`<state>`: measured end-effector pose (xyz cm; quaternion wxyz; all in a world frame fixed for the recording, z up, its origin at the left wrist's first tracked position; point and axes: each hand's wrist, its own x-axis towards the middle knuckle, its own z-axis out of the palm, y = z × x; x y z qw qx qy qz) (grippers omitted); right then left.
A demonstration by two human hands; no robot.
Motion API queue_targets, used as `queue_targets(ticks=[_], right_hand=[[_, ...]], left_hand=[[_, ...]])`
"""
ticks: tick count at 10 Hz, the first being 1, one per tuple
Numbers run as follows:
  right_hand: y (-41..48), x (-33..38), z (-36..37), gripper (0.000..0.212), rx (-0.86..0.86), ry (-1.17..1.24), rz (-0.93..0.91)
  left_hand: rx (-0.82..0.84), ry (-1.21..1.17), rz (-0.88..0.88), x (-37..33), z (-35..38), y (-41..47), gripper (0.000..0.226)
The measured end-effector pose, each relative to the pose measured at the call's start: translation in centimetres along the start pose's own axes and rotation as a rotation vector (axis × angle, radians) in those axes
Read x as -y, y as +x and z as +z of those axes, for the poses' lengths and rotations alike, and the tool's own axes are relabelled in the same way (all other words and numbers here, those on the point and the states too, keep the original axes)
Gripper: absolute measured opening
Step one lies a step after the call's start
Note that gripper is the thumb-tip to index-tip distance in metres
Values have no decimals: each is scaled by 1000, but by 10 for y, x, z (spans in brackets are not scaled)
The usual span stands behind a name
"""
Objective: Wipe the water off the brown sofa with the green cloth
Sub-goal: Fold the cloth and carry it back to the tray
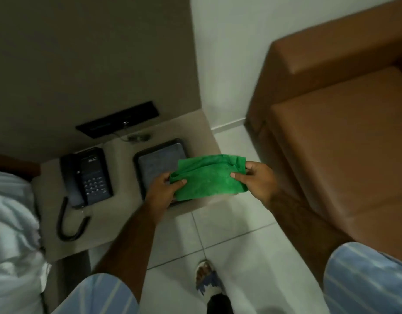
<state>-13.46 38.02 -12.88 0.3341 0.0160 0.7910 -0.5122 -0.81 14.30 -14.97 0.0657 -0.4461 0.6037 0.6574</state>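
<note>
The green cloth (210,176) is pinched at both ends by the left hand (162,189) and right hand (258,180), above the worktop's right edge; the brown sofa (331,143) lies rightward, nearer the right hand.

A single head-worn, wide-angle camera looks steeply down and forward from standing height. It faces the bedside table (118,227) at lower left, with the brown sofa (344,159) filling the right side and tiled floor (240,245) between them. Both forearms reach in from the bottom edge, close to the lens.
</note>
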Motion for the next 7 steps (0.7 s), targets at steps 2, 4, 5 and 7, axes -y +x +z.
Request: queue_targets(ticks=[2,4,5,7], right_hand=[[38,19,99,30,50,-328,-87],[69,8,143,34,30,-482,-69],[84,2,155,28,23,-525,-93],[84,3,160,45,121,-830,-177]], left_hand=[[-178,75,-15,27,-86,35,34],[-314,276,-8,51,-109,59,38],[-357,408,10,55,-108,68,33],[-363,711,36,44,-96,64,42]])
